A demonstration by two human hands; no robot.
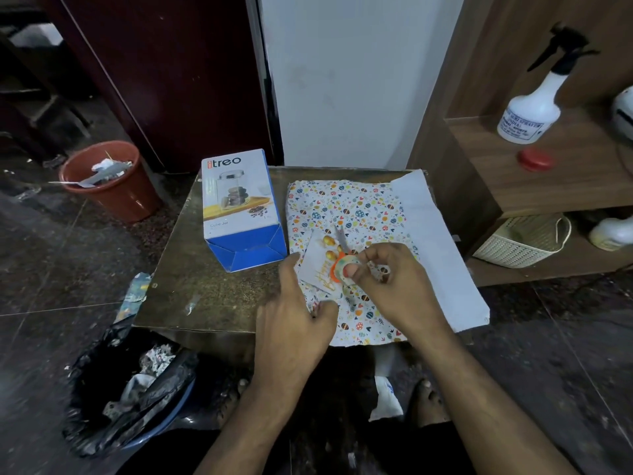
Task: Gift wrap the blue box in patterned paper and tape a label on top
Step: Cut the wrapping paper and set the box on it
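Blue box (241, 209): stands unwrapped on the worktop (205, 286), just beside the left edge of the patterned paper, its printed face towards the camera; apart from both hands, up and to the left of them.
Patterned paper (346, 214): spread flat on the worktop to the right of the blue box, printed side up; its right part is turned over and shows plain white.
Label (317, 265): a small white card with gold lettering, lying on the patterned paper near its left edge, below and right of the blue box.
Left hand (294, 323): rests on the near left part of the patterned paper, fingers loosely curled, fingertips touching the paper and the label's lower edge; not clamped on anything that shows.
Right hand (390, 282): over the middle of the patterned paper, right of the label, thumb and fingers pinched together on a roll of tape (346, 269).
Scissors (342, 241): lie on the patterned paper, blades pointing away, orange handles partly hidden behind the roll of tape.
Red bin (109, 180): on the floor, well to the left of the blue box.
Spray bottle (534, 104): on a wooden shelf, far right of the blue box.
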